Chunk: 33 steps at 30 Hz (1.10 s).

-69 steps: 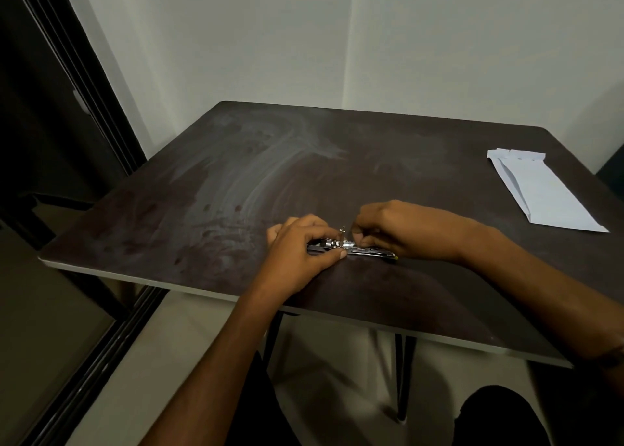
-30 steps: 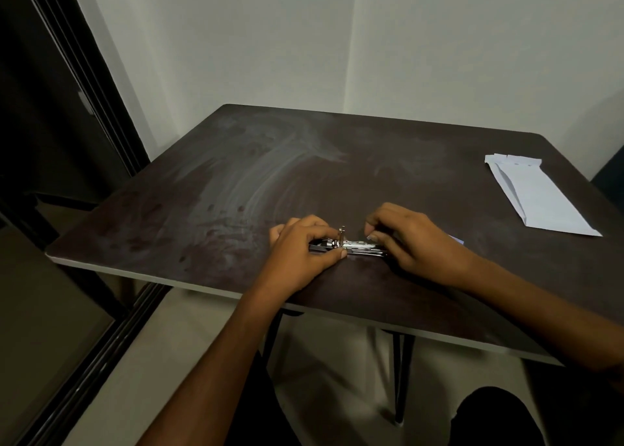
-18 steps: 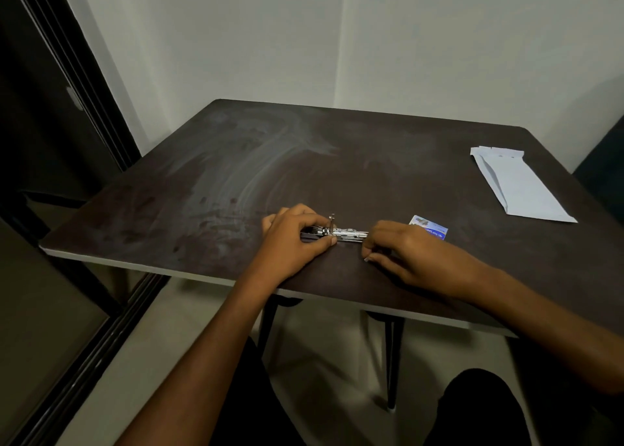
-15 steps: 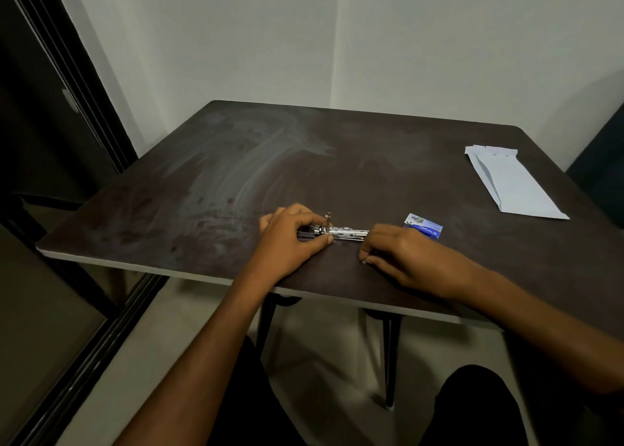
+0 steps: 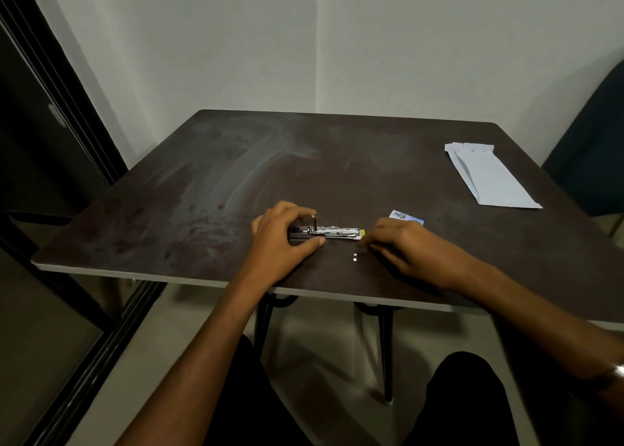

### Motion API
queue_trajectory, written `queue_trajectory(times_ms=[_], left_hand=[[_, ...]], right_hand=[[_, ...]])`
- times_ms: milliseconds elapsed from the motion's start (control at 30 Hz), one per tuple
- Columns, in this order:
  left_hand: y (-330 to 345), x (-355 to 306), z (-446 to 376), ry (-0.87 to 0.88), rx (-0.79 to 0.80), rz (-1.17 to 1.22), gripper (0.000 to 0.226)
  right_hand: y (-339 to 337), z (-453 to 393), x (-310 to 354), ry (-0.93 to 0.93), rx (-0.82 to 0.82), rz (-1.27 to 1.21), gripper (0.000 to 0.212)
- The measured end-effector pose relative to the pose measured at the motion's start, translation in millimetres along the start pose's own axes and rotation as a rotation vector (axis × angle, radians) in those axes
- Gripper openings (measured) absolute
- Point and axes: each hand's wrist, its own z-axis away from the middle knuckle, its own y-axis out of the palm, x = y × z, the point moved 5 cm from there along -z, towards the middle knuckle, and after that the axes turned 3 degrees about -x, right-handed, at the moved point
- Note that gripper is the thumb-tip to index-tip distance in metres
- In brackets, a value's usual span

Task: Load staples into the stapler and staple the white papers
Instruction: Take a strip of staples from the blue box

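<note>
Head view: stapler (image 5: 326, 232) lying opened near counter (image 5: 202, 189) front edge, left hand (image 5: 282, 234) fingers clamped on its rear end. Right hand (image 5: 401, 244) curled just beside its yellow tip, grip unclear. Staple bit (image 5: 354, 257) loose below. Blue box (image 5: 407, 216) behind, print unreadable. Papers (image 5: 489, 178) far right.

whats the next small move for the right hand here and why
Probably pinch up the small strip of staples lying loose on the table just beside the right hand. The left hand holds the stapler down, apparently open, and the white papers lie untouched far right.
</note>
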Motion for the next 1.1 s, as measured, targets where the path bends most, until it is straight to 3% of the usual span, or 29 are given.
queue_trajectory(times_ms=[100, 267, 533, 800, 933, 1100], left_hand=[[-4.2, -9.5, 4.6, 0.012, -0.074, 0.058, 0.045], [-2.5, -40.6, 13.4, 0.114, -0.168, 0.182, 0.027], [45.6, -85.9, 2.1, 0.226, 0.052, 0.183, 0.027], [87.9, -88.6, -43.5, 0.125, 0.285, 0.001, 0.036], [103.7, -86.6, -54.8, 0.083, 0.417, -0.070, 0.043], [110.3, -90.9, -48.0, 0.086, 0.395, -0.039, 0.029]], right_hand=[[-2.6, 6.7, -3.6, 0.010, -0.018, 0.024, 0.020], [-7.0, 21.2, -13.0, 0.088, -0.060, 0.016, 0.025], [-15.5, 50.2, -32.9, 0.188, -0.193, -0.017, 0.027], [-26.1, 69.3, -72.7, 0.423, -0.384, -0.058, 0.027], [-25.8, 67.8, -78.8, 0.459, -0.392, -0.074, 0.026], [-26.1, 70.3, -80.6, 0.486, -0.401, -0.101, 0.027]])
